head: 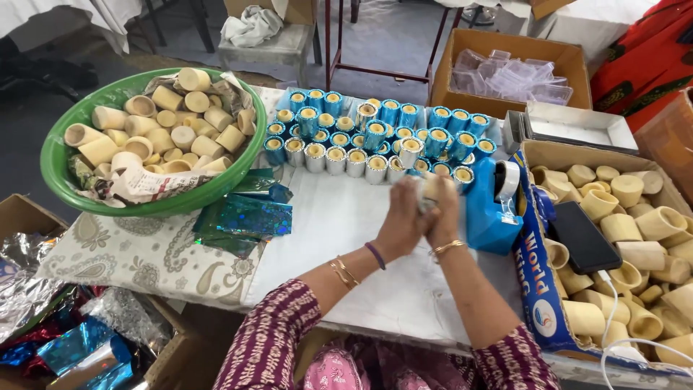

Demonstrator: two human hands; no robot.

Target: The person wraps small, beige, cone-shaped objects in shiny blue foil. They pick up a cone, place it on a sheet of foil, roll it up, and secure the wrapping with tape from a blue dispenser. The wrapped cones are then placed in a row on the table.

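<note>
Wrapping step: left hand (401, 220) and right hand (442, 209) both clasp a small cream clay cup (432, 189), pressing silver foil around it. Next: careful smoothing, judged.

Both forearms are extending forward and converging at mid-frame. The left hand (401, 220) and right hand (442, 213) are pressing together, palms facing, fingers curling closed. Wrists are wearing bangles; patterned sleeves are covering the upper arms.
</note>
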